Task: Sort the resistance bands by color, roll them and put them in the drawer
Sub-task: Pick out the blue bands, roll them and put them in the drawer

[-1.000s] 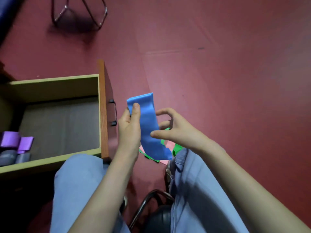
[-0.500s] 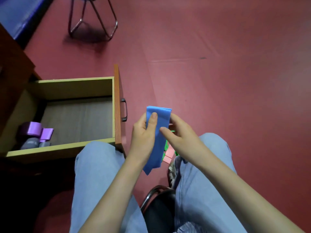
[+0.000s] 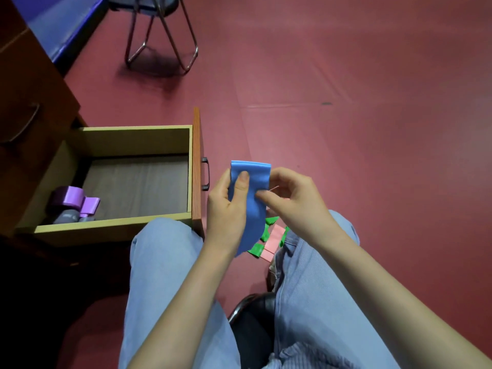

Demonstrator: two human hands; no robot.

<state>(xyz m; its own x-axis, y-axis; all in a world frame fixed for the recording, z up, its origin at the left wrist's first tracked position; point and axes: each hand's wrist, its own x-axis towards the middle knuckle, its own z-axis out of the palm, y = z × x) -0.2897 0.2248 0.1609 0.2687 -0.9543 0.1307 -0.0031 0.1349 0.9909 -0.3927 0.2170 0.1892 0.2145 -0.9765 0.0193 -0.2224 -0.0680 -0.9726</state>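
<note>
Blue and smooth with a dull sheen, the blue band [image 3: 250, 201] is a thin, flat strip folded over at its top edge, so I see a soft rounded crease there and a limp tail hanging down between the knees. It hangs in the air just to the right of the open drawer [image 3: 138, 137], above the floor and touching neither. From my feed the left hand [image 3: 226, 211] grips it from the left side, thumb pressed flat on the front face and fingers wrapped behind. The right hand [image 3: 295, 206] pinches the band's right edge between thumb and forefinger, with the other fingers loosely curled. Inside the drawer, a pale wood box with a grey, woven-looking bottom, purple rolls [image 3: 70, 195] sit on grey rolls [image 3: 66, 217] in the near left corner, each a short, fat cylinder. On the matte dark red floor [image 3: 346, 129] below the hands lie green bands [image 3: 257, 250] and pink bands [image 3: 274, 237], flat and overlapping, partly hidden by the blue strip and a leg. The drawer front is reddish wood grain with a dark metal handle [image 3: 205, 173]. Light blue jeans [image 3: 165, 262] cover both legs, and a chair [image 3: 162, 35] with a thin, shiny tube frame stands well away at the top.
</note>
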